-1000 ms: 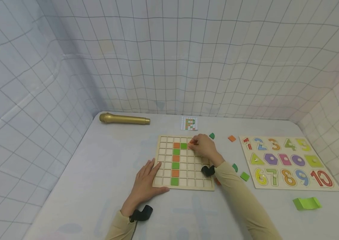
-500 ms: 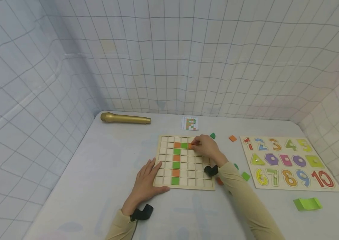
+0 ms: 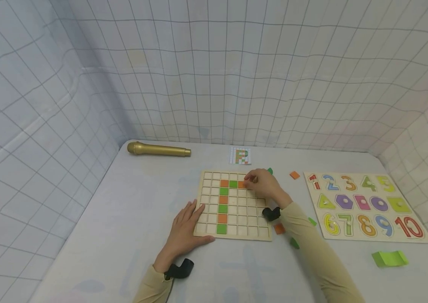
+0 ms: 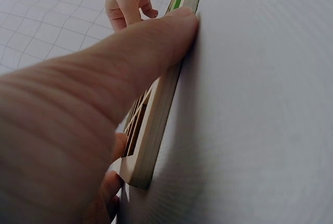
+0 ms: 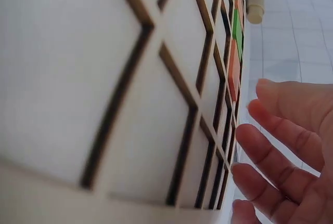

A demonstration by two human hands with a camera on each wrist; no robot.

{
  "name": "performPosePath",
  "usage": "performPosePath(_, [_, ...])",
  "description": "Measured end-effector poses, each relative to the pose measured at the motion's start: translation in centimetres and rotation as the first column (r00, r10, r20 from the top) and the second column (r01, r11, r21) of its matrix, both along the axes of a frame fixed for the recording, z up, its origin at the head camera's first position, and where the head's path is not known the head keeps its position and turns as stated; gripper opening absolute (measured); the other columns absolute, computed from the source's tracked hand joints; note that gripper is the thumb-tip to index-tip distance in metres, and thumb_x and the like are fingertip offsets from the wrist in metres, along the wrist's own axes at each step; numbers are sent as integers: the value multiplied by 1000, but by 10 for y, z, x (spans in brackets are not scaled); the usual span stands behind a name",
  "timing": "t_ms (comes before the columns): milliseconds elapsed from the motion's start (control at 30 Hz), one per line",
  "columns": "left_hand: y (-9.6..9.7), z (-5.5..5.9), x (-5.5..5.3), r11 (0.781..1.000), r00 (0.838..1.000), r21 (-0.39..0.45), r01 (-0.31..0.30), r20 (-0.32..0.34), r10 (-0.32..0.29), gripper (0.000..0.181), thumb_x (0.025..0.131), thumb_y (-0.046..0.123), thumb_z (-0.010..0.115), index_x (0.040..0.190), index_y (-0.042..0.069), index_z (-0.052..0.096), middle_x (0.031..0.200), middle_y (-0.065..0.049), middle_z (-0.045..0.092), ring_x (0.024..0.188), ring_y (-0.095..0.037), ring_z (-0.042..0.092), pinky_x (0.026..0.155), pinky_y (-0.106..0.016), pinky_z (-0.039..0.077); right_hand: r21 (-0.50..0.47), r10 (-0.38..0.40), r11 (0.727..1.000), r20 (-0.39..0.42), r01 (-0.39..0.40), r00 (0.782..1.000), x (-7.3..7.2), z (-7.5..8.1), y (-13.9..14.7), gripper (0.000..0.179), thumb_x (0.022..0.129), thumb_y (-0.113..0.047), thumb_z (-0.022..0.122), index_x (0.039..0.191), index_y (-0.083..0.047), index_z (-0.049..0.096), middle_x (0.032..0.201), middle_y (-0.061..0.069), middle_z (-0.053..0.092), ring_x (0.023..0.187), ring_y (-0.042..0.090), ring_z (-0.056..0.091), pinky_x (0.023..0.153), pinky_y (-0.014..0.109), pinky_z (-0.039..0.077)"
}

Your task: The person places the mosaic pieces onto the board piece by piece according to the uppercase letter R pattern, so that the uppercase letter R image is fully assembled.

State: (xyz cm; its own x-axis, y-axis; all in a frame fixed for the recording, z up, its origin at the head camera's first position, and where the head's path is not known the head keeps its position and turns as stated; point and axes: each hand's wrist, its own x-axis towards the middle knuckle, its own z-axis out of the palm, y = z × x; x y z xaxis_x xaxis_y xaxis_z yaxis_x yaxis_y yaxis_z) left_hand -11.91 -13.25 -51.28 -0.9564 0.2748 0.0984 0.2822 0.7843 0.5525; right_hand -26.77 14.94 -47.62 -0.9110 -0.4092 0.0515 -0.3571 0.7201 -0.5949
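A wooden grid board (image 3: 233,210) lies on the table, with square orange and green tiles in one column and along the second row. At its lower left corner my left hand (image 3: 183,233) rests with fingers spread, the thumb (image 4: 174,29) on the front edge. My right hand (image 3: 265,185) hovers by the orange tile (image 5: 233,73) at the right end of that row. In the right wrist view its fingers are loosely bent, apart from the tile, and nothing shows between them.
Behind the board lies a small pattern card (image 3: 240,155); a gold microphone (image 3: 159,149) is at the back left. Loose tiles, including an orange one (image 3: 294,175), lie right of the board. Farther right are a number puzzle (image 3: 367,208) and a green curved block (image 3: 389,258).
My right hand has let go of the orange tile, now seated in its cell, and has drawn back slightly right. My left hand stays on the board's corner.
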Motion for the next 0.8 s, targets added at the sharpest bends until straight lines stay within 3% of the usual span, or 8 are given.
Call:
performPosePath(200, [0, 0, 0, 1000, 1000, 0, -1, 3, 1, 97, 70, 53, 77, 146, 9, 37, 154, -15, 22, 141, -31, 12, 105, -57, 18, -34, -108, 994, -72, 105, 992, -6, 3, 14, 18, 92, -20, 64, 99, -5, 71, 92, 7, 65, 74, 20, 55, 64, 36, 46])
performPosePath(467, [0, 1, 0, 1000, 1000, 7, 0, 2, 0, 97, 70, 53, 77, 146, 8, 38, 154, -15, 22, 141, -32, 12, 106, -57, 17, -75, -233, 972, -201, 222, 952, -13, 4, 33, 24, 89, -19, 68, 101, 1, 70, 94, 15, 65, 74, 26, 57, 63, 40, 47])
performPosePath(800, [0, -1, -1, 1000, 1000, 3, -1, 2, 1, 97, 70, 54, 77, 146, 9, 37, 154, -15, 22, 141, -31, 12, 106, -57, 17, -89, -340, 940, -197, 329, 920, -15, 5, 43, 28, 86, -20, 71, 103, 3, 68, 98, 18, 65, 83, 31, 58, 67, 42, 47])
